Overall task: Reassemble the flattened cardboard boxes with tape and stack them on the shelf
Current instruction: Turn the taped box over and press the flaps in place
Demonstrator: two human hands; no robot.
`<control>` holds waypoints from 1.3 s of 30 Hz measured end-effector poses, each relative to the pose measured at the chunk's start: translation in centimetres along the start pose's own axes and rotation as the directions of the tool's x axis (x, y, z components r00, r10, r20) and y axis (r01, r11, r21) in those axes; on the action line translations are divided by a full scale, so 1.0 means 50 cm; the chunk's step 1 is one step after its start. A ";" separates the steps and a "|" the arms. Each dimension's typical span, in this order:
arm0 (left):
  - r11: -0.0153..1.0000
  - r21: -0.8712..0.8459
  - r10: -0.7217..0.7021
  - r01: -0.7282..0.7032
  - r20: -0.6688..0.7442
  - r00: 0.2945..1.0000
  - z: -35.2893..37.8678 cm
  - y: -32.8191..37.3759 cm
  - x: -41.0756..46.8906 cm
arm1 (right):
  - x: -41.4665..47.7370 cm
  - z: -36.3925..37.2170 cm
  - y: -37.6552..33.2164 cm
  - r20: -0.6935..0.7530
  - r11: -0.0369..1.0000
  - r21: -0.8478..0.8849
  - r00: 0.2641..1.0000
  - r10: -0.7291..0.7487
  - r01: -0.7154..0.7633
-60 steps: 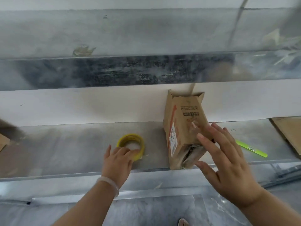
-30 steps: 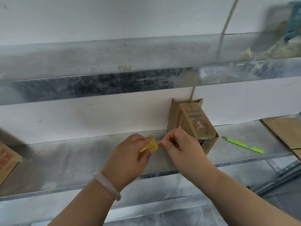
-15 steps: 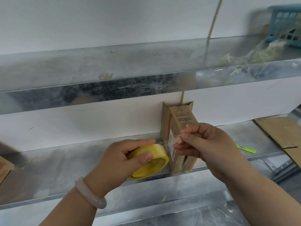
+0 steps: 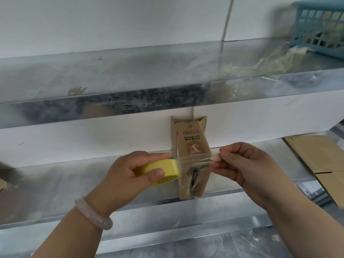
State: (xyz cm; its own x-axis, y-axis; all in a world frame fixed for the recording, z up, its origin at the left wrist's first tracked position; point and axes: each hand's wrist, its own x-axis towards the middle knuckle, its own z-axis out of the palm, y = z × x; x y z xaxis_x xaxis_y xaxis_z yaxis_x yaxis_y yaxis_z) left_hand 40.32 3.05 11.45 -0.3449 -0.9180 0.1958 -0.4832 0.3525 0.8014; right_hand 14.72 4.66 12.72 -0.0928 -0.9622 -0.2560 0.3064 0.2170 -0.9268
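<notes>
Tape (image 4: 195, 160) stretches crosswise before the tall box (image 4: 189, 135) standing on the shelf (image 4: 74, 183), just beyond both hands; left hand (image 4: 128, 177) grips the roll (image 4: 160, 169), right hand (image 4: 243, 164) pinches the free end.

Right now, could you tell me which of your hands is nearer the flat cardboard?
Right. The right hand pinches the tape just left of the flat cardboard; the left hand holds the roll farther left, past the box.
</notes>
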 end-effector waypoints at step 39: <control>0.840 0.543 0.008 0.007 -0.025 1.000 0.103 -0.086 0.057 | 0.140 -0.102 0.151 0.021 0.692 -0.667 0.935 -0.353 0.276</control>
State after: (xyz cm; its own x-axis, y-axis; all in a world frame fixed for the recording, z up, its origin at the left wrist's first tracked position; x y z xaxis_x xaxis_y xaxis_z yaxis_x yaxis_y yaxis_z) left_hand 37.28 -0.13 5.64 -0.3285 -0.9193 0.2166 -0.8449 0.3886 0.3677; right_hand 11.55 0.39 2.52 -0.1752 -0.9801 0.0932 -0.4459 -0.0054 -0.8951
